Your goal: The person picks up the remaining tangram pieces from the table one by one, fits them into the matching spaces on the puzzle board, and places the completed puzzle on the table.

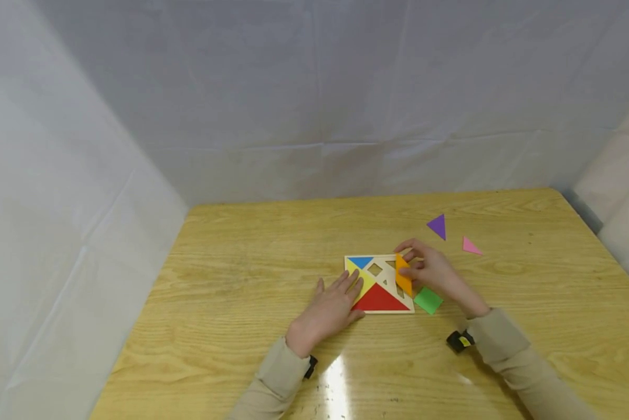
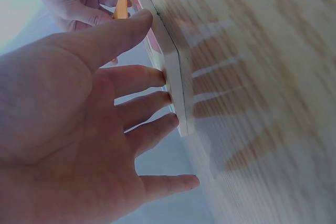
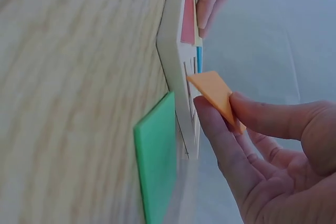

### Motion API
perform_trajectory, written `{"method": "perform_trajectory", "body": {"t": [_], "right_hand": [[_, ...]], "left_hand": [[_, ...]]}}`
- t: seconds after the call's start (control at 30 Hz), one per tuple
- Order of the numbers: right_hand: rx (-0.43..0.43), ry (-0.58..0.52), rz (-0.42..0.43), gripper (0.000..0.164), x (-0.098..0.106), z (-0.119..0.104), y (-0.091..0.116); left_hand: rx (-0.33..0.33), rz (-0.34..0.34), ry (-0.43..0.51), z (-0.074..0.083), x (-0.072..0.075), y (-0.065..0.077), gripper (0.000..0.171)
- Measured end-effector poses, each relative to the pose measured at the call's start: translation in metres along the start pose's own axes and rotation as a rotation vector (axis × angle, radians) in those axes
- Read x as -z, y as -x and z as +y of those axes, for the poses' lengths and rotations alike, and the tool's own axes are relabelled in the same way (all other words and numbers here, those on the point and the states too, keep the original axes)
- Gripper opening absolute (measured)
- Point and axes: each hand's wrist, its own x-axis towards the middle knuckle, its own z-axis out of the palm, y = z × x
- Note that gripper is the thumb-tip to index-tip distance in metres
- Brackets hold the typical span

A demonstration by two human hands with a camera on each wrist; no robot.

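A wooden tangram board lies on the table, with a blue triangle, a yellow triangle and a red triangle set in it. My left hand rests on the board's left side with its fingers spread and straight, as the left wrist view also shows. Between thumb and fingers, my right hand pinches an orange parallelogram piece, tilted over the board's right side. Just right of the board, a green square lies on the table.
Farther back on the right lie a purple triangle and a small pink triangle. The wooden table is bordered by pale cloth walls at the back and sides.
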Motion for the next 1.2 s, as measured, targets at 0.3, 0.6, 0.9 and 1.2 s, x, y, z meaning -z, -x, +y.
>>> {"method": "perform_trajectory", "body": {"t": [0.3,0.6,0.9,1.2], "right_hand": [[0.054,0.151,-0.043,0.033,-0.006,0.001,-0.004],[0.061,0.317,-0.052,0.032,-0.011,0.0,-0.004],[0.076,0.419,-0.067,0.034,-0.013,-0.003,-0.005],[0.131,0.386,0.037,0.007,-0.001,-0.007,0.01]], "left_hand": [[0.009,-0.002,0.004,0.001,0.001,0.0,0.065],[0.01,-0.002,0.0,0.001,0.0,-0.001,0.065],[0.011,-0.004,-0.005,0.0,-0.002,-0.002,0.066],[0.01,-0.001,0.004,0.0,0.0,-0.001,0.066]]}}
